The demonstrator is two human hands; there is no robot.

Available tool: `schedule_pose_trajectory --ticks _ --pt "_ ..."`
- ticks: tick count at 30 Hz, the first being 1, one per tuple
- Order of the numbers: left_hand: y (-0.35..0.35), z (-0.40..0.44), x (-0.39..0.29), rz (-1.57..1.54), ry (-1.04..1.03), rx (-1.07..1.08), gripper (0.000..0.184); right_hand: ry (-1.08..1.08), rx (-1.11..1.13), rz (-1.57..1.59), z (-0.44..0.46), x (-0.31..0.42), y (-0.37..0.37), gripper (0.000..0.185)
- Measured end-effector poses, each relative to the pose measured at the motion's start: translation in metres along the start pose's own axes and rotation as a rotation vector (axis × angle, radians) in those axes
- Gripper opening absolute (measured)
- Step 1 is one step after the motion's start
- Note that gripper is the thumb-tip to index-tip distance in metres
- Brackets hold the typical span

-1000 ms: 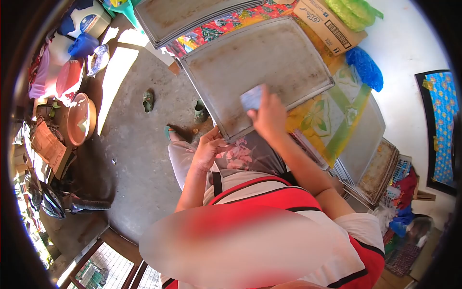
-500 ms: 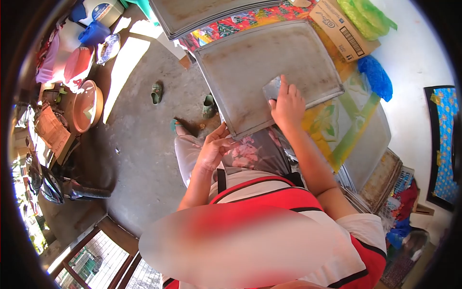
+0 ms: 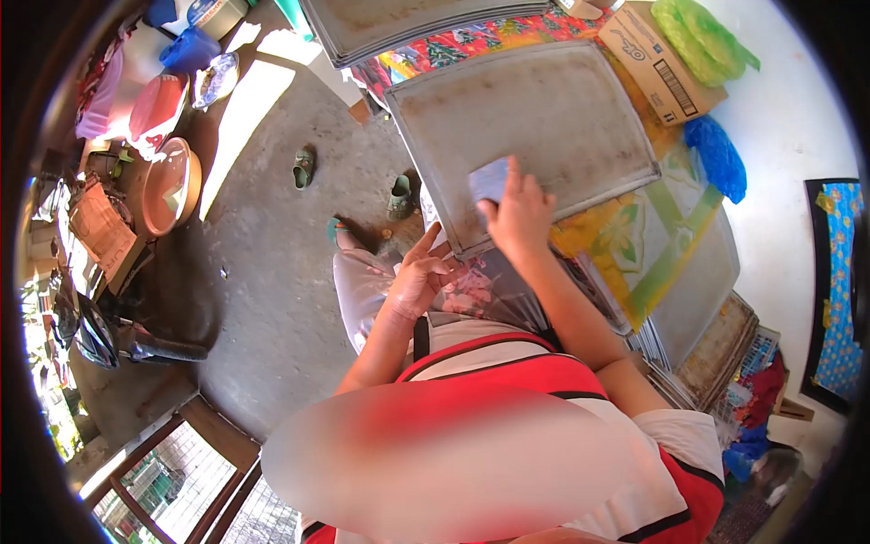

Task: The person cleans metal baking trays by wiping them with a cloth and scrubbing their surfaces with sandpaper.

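A large grey metal tray [image 3: 535, 118] with brown stains lies in front of me, its near corner over my lap. My right hand [image 3: 523, 213] presses a flat grey-blue scraper or pad [image 3: 490, 180] on the tray's surface, toward its near side. At the tray's near left corner, my left hand [image 3: 421, 276] has its fingers apart, some touching or just under the edge; whether they grip it is partly hidden.
More stacked trays [image 3: 417, 23] stand at the top, others [image 3: 693, 313] at the right. A cardboard box [image 3: 657, 63], a blue bag [image 3: 718, 159] and a green bag [image 3: 698, 41] lie upper right. Green clogs [image 3: 304, 169] and a brown basin [image 3: 172, 188] are on the left.
The view has shifted, so the scene sits further right. My right hand has moved the pad back and forth over the tray, now nearer its left side. My left hand stays at the corner.
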State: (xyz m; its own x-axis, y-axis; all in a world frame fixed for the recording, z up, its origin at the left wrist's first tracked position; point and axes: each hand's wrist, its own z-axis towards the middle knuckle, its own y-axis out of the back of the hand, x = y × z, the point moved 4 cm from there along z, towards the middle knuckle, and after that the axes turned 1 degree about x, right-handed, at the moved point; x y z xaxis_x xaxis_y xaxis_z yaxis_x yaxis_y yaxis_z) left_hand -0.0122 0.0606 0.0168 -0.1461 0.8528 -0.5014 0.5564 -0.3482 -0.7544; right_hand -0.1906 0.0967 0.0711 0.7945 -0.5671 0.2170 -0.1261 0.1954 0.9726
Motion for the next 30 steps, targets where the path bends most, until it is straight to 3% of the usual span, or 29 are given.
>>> schedule_pose_trajectory --ticks 4,8,11,12,15,16,19,20,24,30 --pt "0.003 0.000 0.003 -0.095 -0.013 -0.024 0.095 0.012 0.010 -0.054 -0.004 0.002 0.003 0.087" --pt "0.006 -0.001 0.009 -0.161 -0.034 0.012 0.095 0.131 0.164 0.148 -0.007 0.049 -0.017 0.080" --pt "0.018 -0.002 0.016 -0.251 0.008 -0.029 0.093 0.242 -0.011 0.432 0.019 0.061 -0.041 0.071" --pt "0.020 -0.002 0.018 -0.254 0.020 -0.076 0.089 0.215 -0.010 0.572 0.030 0.070 -0.038 0.047" --pt "0.014 0.003 0.015 -0.163 0.054 -0.018 0.085 0.553 -0.010 0.747 0.060 0.098 -0.008 0.024" --pt "0.010 0.005 0.012 -0.132 0.061 -0.001 0.073 0.723 -0.013 0.643 0.064 0.107 0.001 0.017" --pt "0.004 0.024 0.005 0.025 -0.004 -0.028 0.058 1.167 -0.187 0.170 0.073 0.120 -0.015 0.021" --pt "0.005 0.033 0.005 0.062 -0.054 -0.054 0.040 1.231 -0.147 -0.010 0.075 0.121 -0.020 0.023" --pt "0.024 0.051 0.013 0.183 -0.018 -0.160 0.026 1.302 0.019 -0.335 0.085 0.087 -0.038 0.028" --pt "0.017 0.046 0.012 0.181 -0.032 -0.181 0.025 1.203 0.097 -0.277 0.089 0.045 -0.005 0.040"
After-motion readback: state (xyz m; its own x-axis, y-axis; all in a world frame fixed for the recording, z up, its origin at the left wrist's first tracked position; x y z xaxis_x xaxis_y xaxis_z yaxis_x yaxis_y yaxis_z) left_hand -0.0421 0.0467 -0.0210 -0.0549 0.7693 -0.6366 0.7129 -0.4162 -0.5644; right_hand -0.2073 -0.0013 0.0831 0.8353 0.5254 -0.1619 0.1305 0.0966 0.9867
